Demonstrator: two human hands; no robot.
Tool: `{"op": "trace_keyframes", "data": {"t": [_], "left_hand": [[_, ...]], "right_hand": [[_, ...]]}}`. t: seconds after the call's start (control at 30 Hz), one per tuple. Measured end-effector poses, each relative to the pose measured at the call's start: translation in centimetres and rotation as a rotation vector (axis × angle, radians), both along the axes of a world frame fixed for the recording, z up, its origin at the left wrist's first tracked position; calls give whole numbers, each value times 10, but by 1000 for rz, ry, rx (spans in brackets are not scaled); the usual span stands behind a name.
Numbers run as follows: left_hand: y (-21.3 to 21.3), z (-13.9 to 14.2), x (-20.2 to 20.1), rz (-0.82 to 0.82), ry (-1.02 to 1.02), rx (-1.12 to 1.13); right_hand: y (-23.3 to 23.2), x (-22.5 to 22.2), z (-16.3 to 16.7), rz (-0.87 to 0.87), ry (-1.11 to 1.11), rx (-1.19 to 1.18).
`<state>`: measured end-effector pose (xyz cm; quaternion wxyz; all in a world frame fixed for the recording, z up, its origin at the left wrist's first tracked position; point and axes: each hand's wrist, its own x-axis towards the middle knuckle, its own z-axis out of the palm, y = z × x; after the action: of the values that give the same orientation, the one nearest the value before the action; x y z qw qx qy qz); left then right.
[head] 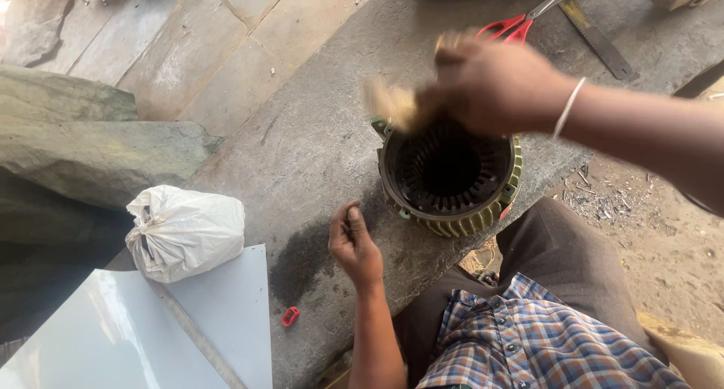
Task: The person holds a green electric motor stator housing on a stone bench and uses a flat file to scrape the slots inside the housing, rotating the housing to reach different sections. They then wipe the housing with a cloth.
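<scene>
My right hand (494, 83) sits in the upper middle of the frame, its grip closed around a pale, tan piece (392, 102) that is blurred with motion, so I cannot tell just what it is. It hangs directly over the far rim of the motor stator (451, 174), a round green-ribbed housing with a dark slotted bore, standing open end up at the near edge of the grey stone desk (324, 132), I judge so the bore faces me and both hands can reach in. My left hand (354, 246) rests just left of and below the stator, fingers curled in a narrow pinch; whether anything lies between them I cannot tell. Further out, red-handled scissors (520, 23) and a flat metal strip (596, 38) lie at the upper right, a tied white bag (185, 230) sits on a pale sheet (226, 313) at lower left, and a small red piece (290, 316) lies beside the sheet.
</scene>
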<state>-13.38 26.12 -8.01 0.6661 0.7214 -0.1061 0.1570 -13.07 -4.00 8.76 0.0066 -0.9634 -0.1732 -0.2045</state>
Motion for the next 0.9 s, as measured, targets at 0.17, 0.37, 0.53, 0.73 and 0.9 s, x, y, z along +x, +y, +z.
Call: {"op": "trace_keyframes", "data": {"t": [0.17,0.37,0.53,0.73,0.9], "left_hand": [[-10,8,-2,13,-5,54],[4,20,-8,12,-2,40],[7,26,-10,8,11,94],[4,32,-10,-68,-14,192],[-15,55,-1,-132,-152,255]], "right_hand": [[30,-24,22,-166,533,-544],[-7,-52,74,-318,-186,-173],[-18,-62,28,-117,-227,-102],[-88,-114,-65,-753,261,685],[-100,-139,-151,-770,308,581]]}}
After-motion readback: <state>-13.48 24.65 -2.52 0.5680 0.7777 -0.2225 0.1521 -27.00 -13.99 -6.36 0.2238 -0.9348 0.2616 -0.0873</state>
